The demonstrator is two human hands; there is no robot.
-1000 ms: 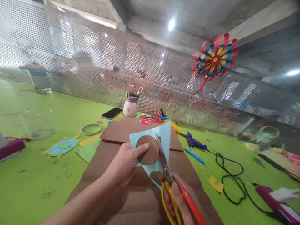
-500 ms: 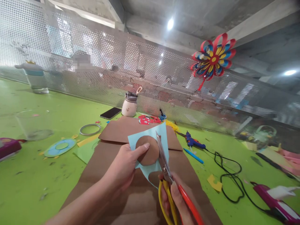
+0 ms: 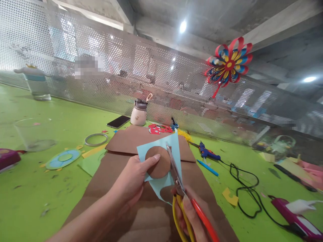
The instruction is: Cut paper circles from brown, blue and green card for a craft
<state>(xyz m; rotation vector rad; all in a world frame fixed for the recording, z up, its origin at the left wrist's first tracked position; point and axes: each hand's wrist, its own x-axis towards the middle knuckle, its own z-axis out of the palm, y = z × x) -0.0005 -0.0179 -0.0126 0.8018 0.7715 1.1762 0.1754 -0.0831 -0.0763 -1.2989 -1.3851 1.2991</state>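
While the left hand (image 3: pixel 133 174) pinched a disc (image 3: pixel 161 164) against blue paper (image 3: pixel 176 153), thumb across the disc's face and fingers mostly hidden behind, the right hand (image 3: pixel 191 211) gripped scissors (image 3: pixel 177 183) by their yellow and red handles. The disc lay just left of the blades, ahead of the right hand; the blades slanted up and away from that hand over the blue paper, and how far they stood apart could not be told. Just left of the right hand, the blue paper's lower part curved round a notch. Beneath both hands a brown sheet (image 3: pixel 151 215) covered part of the desk (image 3: pixel 32 191). Beyond the left hand, to its left, were a ring (image 3: pixel 87 139), a round cutout (image 3: pixel 65 157) and green paper (image 3: pixel 88 164); farther beyond it lay a phone (image 3: pixel 118 121) with a bottle (image 3: pixel 138 114) standing beside. Right of the right hand and beyond lay a glue gun (image 3: pixel 209 153) and a pen (image 3: pixel 208 167), a yellow scrap (image 3: pixel 232 201) nearer to it. High above the right hand, off to its right, hung a flower (image 3: pixel 229 65).
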